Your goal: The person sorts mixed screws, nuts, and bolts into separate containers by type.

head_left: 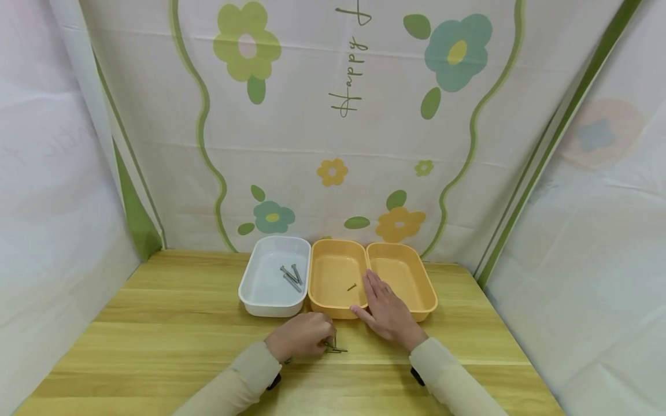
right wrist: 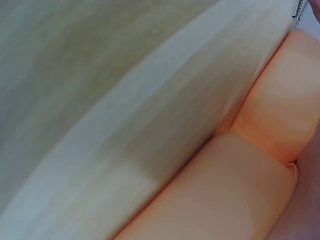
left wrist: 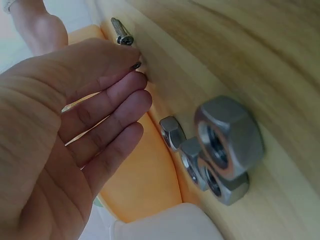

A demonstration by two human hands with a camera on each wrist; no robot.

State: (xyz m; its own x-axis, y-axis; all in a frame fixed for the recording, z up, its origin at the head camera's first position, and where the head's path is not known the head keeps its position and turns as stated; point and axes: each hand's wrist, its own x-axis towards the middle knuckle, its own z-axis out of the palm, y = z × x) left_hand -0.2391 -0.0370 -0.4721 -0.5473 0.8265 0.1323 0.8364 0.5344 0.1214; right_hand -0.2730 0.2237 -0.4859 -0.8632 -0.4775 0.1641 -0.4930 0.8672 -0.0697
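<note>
My left hand [head_left: 304, 336] is low over the table in front of the trays, thumb and forefinger pinched together on a screw [left wrist: 135, 65], whose small dark end shows between them. Beyond the fingertips lies another screw [left wrist: 121, 31], part of a small group of screws [head_left: 337, 349] on the wood. Several steel hex nuts [left wrist: 229, 137] sit near that hand's curled lower fingers. My right hand [head_left: 387, 315] rests with straight fingers over the adjoining rims of the middle orange tray [head_left: 338, 312] and the right orange tray [head_left: 429, 306]. One screw [head_left: 351, 287] lies in the middle tray.
A white tray [head_left: 250, 292] at the left of the row holds several long bolts [head_left: 292, 277]. All three trays stand side by side at the back of the wooden table [head_left: 171, 341], close to a flowered cloth [head_left: 291, 138]. Cloth also hangs at both sides.
</note>
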